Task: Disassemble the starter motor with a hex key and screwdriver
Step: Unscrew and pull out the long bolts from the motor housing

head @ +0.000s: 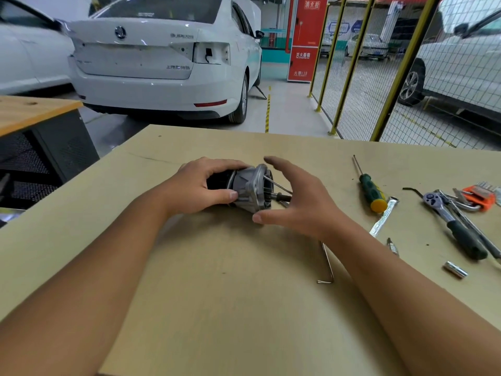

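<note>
1. The starter motor (pixel 244 187) lies on its side on the desk (pixel 217 294), its black cylindrical body to the left and its grey cast-metal end housing to the right. A short shaft and thin long bolts stick out of the housing's right end.
2. The screwdriver (pixel 370 189) has a green handle with a yellow cap and a slim metal shank. It lies flat, well right of the motor, tip pointing away.
3. The hex key (pixel 326 263), a thin L-shaped metal rod, lies flat nearer the viewer, below and right of the motor.
</note>
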`<state>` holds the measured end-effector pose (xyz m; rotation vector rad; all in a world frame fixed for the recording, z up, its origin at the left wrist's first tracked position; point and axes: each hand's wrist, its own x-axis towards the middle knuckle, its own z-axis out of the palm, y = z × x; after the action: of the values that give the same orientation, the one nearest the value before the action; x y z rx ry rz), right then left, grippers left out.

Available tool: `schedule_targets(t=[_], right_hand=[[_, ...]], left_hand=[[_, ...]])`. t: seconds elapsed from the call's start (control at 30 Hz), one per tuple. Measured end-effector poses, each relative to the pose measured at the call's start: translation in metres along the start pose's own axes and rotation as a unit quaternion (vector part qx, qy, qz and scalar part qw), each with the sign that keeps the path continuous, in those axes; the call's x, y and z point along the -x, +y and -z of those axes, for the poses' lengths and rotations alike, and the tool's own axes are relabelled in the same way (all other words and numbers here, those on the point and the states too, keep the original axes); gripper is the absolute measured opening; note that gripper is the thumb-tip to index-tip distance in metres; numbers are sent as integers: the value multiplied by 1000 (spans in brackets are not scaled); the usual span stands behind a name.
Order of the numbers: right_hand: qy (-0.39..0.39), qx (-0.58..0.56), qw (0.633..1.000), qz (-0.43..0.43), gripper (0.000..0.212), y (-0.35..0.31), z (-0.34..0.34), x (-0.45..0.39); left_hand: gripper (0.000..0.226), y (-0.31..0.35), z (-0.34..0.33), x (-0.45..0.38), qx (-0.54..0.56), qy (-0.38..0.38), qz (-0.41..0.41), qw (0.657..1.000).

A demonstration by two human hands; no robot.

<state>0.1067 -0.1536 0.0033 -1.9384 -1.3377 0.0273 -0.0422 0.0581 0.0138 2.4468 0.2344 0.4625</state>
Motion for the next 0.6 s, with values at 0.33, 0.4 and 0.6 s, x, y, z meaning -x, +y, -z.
schedule_targets(t=[0.33,0.4,0.6], right_hand=[[1,22,1000,-2,106,-3,-8,-3],[6,28,1000,1,103,-3,-7,-3],[17,21,1000,-14,99,0,-2,-3]], left_hand=[[67,-5,-3,-3,6,3,-2,1000],[68,-3,-4,-2,-3,7,3,1000],[96,9,-7,-1,-87,14,16,996]])
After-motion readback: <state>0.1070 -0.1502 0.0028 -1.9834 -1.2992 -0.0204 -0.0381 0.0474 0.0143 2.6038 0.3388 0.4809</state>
